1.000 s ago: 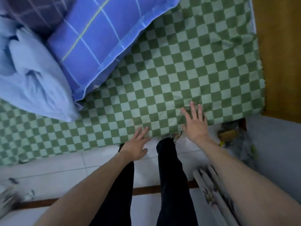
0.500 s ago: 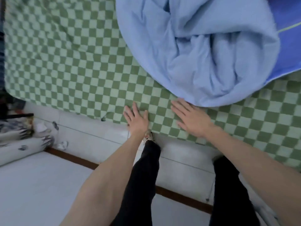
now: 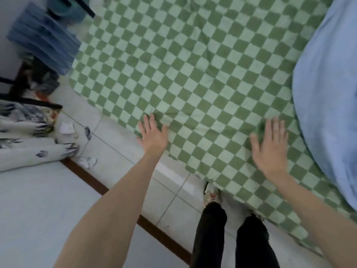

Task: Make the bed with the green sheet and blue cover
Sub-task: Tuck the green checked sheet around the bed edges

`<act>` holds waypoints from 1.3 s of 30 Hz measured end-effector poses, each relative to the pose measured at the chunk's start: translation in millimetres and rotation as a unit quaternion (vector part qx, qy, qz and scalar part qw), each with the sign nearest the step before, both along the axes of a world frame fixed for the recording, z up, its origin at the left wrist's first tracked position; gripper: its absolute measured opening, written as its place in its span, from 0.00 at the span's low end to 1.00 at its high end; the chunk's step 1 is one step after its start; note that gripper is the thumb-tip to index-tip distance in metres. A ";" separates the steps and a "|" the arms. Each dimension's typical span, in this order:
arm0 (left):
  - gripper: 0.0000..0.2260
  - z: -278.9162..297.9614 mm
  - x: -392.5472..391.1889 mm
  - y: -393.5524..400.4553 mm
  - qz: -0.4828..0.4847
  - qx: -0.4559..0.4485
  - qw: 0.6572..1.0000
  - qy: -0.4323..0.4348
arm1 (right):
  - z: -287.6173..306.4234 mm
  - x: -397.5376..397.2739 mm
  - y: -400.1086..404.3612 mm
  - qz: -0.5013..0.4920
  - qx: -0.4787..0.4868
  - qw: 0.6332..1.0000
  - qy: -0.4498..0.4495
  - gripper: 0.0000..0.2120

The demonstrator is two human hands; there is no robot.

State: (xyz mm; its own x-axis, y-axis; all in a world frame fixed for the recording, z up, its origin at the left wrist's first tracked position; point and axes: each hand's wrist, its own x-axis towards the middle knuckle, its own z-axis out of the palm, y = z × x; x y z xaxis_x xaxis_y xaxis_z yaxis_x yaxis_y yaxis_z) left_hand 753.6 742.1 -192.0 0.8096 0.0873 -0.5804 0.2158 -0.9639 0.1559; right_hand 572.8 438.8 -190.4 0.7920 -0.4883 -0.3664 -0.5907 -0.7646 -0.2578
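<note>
Green checked sheet [image 3: 193, 70] spread flat over the bed, filling the upper centre of the frame and running down to the lower right; near edge hanging over the bed side, along a diagonal from centre left to lower right. Small crease in the cloth just above the left fingertips. Blue cover [image 3: 328, 97] bunched in a pale heap at the right edge of the frame, lying on the sheet.

Left hand [image 3: 153, 135] placed at the sheet's near edge, centre of frame, palm down, fingers extended and slightly spread, gripping nothing; fingertips on the cloth, heel of the hand over the tiled floor [image 3: 116, 144]. Right hand [image 3: 270, 149] right of centre, palm down over the sheet, fingers straight and spread, nothing held; outline blurred, so contact with the cloth cannot be told. Just beside the cover's edge, not touching it.

Black trouser legs [image 3: 210, 238] and a shoe [image 3: 211, 192] at lower centre, against the bed side. White patterned fabric [image 3: 23, 140] at the left edge. Dark blurred objects in the upper left, not identifiable.
</note>
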 end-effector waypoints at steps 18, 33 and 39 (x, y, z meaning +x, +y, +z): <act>0.33 -8.7 313.4 136.0 0.008 -0.017 0.999 -0.042 | -0.8 320.5 45.0 -0.215 -0.042 0.975 0.030 0.36; 0.26 1.7 489.3 137.0 0.031 -0.080 0.996 -0.032 | -15.9 541.6 208.0 0.222 0.003 0.975 -0.010 0.29; 0.10 -16.8 548.0 159.4 0.245 -0.256 0.929 0.109 | 2.2 524.1 133.3 -0.427 0.030 0.899 0.092 0.32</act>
State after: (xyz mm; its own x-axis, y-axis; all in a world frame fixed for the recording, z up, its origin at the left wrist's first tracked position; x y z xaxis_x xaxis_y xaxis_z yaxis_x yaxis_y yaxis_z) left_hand 1301.6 901.4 -208.9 0.6036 0.0803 -0.7933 0.6889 -0.5533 0.4682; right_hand 1096.9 572.1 -188.2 0.0615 -0.8644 -0.4991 -0.9926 -0.0006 -0.1213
